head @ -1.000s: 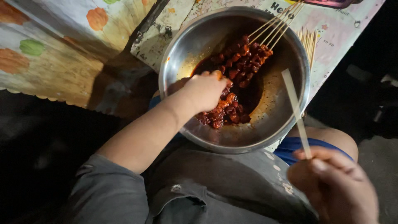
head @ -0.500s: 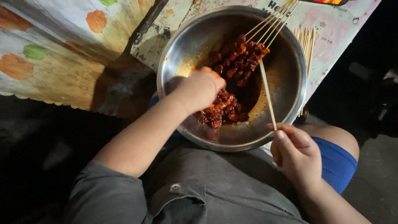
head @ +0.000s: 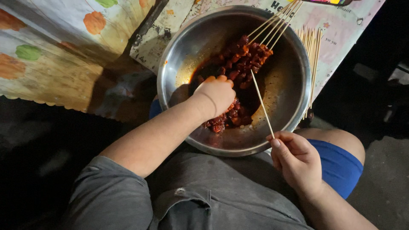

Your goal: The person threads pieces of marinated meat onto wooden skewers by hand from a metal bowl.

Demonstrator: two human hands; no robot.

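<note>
I read this as the loading step: my left hand (head: 216, 96) is down in the steel bowl (head: 294, 106), fingers curled together on the red marinated meat pieces (head: 228, 117), apparently picking one out. My right hand (head: 296, 159) pinches the blunt end of a bare bamboo skewer (head: 260, 102) between thumb and fingertips, just over the bowl's near rim. The stick's long axis runs from that grip up and slightly left, its tip aimed into the bowl at the meat. By my judgement, the next move calls for bringing a piece onto that tip squarely, keeping fingers off the point. Already loaded skewers (head: 255, 53) lean on the far rim, spare sticks (head: 313, 55) lie beside it
</note>
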